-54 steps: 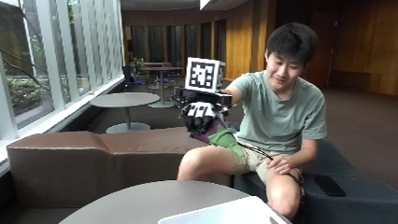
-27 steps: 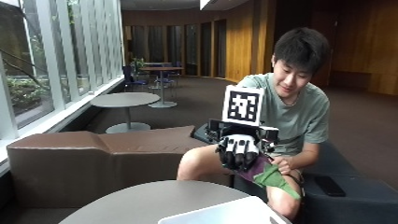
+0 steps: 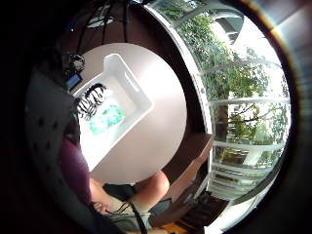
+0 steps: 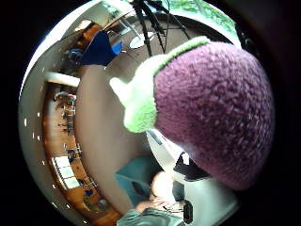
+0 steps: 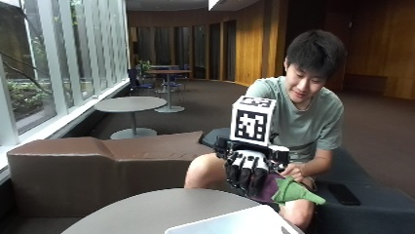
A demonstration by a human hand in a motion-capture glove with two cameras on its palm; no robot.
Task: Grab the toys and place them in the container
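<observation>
My gloved right hand [image 5: 248, 170] hangs just beyond the round table's [image 5: 149, 209] far edge, fingers curled down round a purple plush eggplant [image 5: 264, 187] with a green leafy cap [image 5: 295, 192]. The person's bare left hand [image 5: 295, 170] touches the toy's cap end. In the thumb side palm view the eggplant [image 4: 216, 108] fills the space close to the palm. The white container [image 5: 227, 225] sits on the table in front of and below the hand. Seen from above, the container [image 3: 139, 95] holds a zebra-striped toy [image 3: 90, 100] and a teal-green toy [image 3: 107, 117].
A brown padded bench [image 5: 97, 161] curves behind the table. The person sits on a dark seat with a phone [image 5: 342, 193] lying beside them. Windows run along the left, with other tables [image 5: 129, 104] farther back.
My right hand has come down from chest height and moved toward the person's lap, carrying the eggplant toy. The bare hand now touches the toy's green end.
</observation>
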